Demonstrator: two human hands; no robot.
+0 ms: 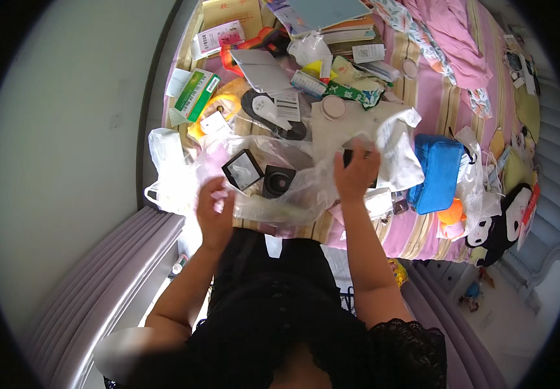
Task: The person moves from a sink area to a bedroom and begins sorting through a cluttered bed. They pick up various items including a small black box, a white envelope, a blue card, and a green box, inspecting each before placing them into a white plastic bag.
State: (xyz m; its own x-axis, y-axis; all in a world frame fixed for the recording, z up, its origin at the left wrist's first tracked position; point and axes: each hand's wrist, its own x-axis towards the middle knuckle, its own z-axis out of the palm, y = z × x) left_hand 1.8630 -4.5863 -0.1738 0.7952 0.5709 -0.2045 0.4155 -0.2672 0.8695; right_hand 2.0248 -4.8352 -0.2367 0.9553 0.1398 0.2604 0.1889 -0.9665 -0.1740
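My left hand (214, 212) is at the left side of a clear plastic bag (260, 211) on the bed, thumb and fingers apart with nothing visible between them. Just beyond it are an open black square box (242, 170) with a pale inside and, to the right, a black square piece (279, 181) with a round recess. My right hand (356, 170) has its fingers over a dark, box-like object (347, 157), mostly covered by the hand, at the edge of a white plastic bag (398, 155).
Beyond my hands lie packaged black insoles (270, 113), a green-and-white box (196, 95), a round pink container (333, 107) and books (328, 13). A blue case (435, 174) sits at the right, near a black-and-white plush toy (503, 223). A wall (85, 129) rises at the left.
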